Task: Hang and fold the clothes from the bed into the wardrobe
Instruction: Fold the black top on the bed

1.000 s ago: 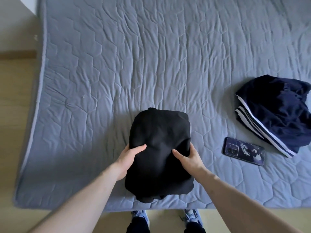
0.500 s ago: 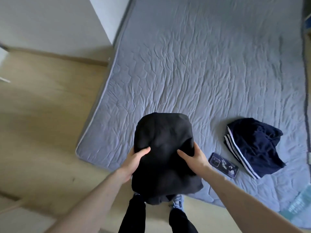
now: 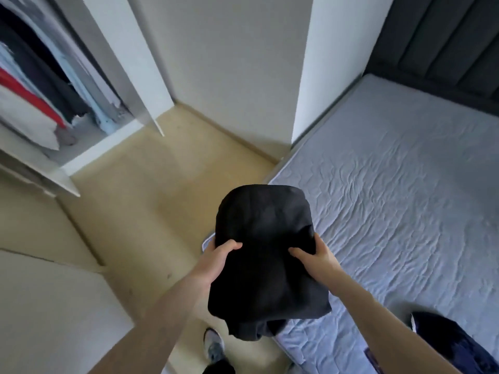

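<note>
You are holding the folded black garment [image 3: 266, 255] in the air over the near-left corner of the bed [image 3: 399, 211], left hand [image 3: 216, 259] and right hand [image 3: 314, 259] each curling round a side edge, thumbs on top. Its loose lower layers are drooping and may unfold as you carry it. Its long axis is pointing away from you, with the open wardrobe [image 3: 89, 155] far left of the bed.
</note>
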Demonstrator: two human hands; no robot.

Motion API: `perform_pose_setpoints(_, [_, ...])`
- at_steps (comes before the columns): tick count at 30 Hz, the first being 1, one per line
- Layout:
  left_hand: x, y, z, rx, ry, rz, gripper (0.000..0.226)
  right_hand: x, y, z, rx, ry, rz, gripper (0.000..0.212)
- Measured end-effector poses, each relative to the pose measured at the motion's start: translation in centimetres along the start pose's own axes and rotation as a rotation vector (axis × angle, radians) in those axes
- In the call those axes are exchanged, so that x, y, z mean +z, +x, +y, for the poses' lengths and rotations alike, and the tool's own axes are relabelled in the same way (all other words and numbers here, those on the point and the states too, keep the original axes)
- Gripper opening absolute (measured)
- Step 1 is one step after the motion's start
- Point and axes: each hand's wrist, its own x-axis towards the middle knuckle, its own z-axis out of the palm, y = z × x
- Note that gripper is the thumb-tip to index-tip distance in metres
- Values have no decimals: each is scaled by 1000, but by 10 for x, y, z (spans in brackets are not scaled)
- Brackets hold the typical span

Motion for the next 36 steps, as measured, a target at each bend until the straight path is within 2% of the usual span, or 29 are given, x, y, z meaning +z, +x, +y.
perform_pose_setpoints(5, [-93, -3, 58, 82, -67, 38, 63, 63, 21, -105, -92, -53, -71, 55])
perform_pose_setpoints(10, [-194, -4, 122, 160, -142, 108, 60, 143, 47, -216, -213, -118, -113, 56])
perform_pose_setpoints(16, [-302, -6, 194, 227, -216, 196, 62, 227, 77, -335, -330, -189, -194, 80])
perform_pose_setpoints(23, [-402, 10, 282, 310, -274, 262, 59, 296, 120, -469, -421, -182, -298, 75])
perform_pose_setpoints(32, [-509, 32, 395, 399, -346, 442, 52, 385, 187, -639, -557, -215, -477, 55])
perform_pose_setpoints(36, [-555, 30, 438, 406, -406, 491, 50, 424, 209, -702, -585, -216, -580, 59])
